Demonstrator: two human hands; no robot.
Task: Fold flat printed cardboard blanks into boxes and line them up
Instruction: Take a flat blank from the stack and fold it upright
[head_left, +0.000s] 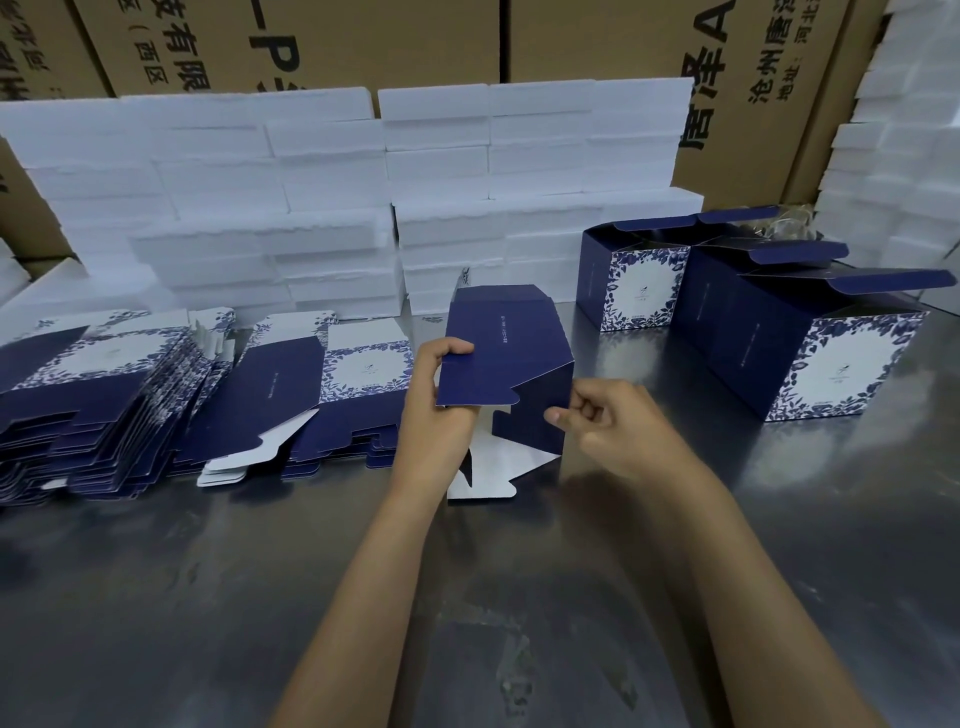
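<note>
Navy box blank (506, 358), half-opened above steel bench (208, 597): left hand (441, 410) gripped its edge, right hand (605, 423) apparently pinched a flap.

Steel table (208, 597): flat blanks (104, 395), folded boxes (779, 332), foam blocks (332, 208).

On the surface (156, 597), stacks of flat blanks (130, 395) lie at the left and folded boxes (810, 343) stand in a line at the right. Foam blocks (332, 208) pile behind them, with shipping cartons (363, 41) behind those.
</note>
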